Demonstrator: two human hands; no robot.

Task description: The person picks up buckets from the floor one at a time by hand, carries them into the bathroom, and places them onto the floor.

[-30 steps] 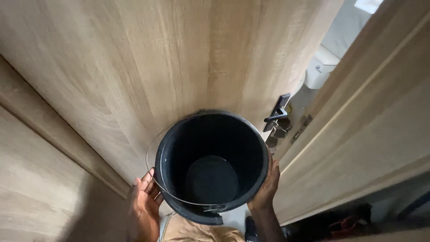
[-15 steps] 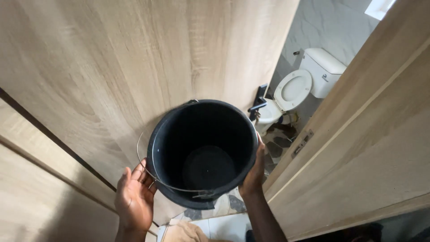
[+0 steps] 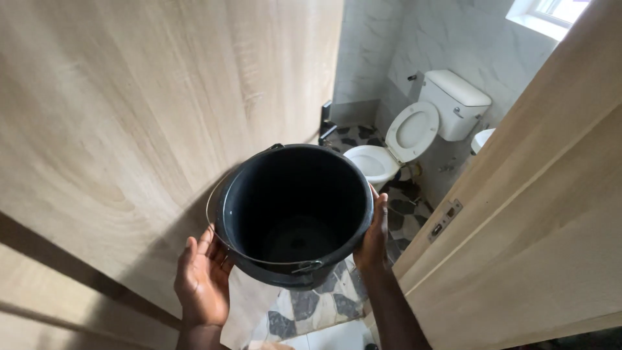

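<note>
Black plastic, empty and dry-looking inside: the bucket (image 3: pixel 295 214) sits between both hands at chest height, mouth up, its thin wire handle (image 3: pixel 259 259) lying slack along the near rim. The left hand (image 3: pixel 202 282) cups the left wall from below, fingers (image 3: pixel 217 249) spread flat against the plastic. The right hand (image 3: pixel 374 234) presses the right wall, thumb over the rim. Both hands hold the bucket by squeezing its sides; neither touches the handle.

What has changed is the doorway. A second ago the wooden door (image 3: pixel 162 116) filled nearly the whole view and only a sliver of room showed past its dark lever handle (image 3: pixel 326 124). Now the door is swung well inward, and the bathroom lies open: a white toilet (image 3: pixel 395 146) with its lid up, the cistern (image 3: pixel 455 104) against a pale marbled wall, a patterned stone floor (image 3: pixel 330 298) below. The bucket itself has hardly shifted in the grip. The frame (image 3: pixel 518 194) stands on the right, its strike plate (image 3: pixel 444 220) showing. By this look, the person is carrying the bucket through the doorway into the bathroom, with the way ahead unblocked.
</note>
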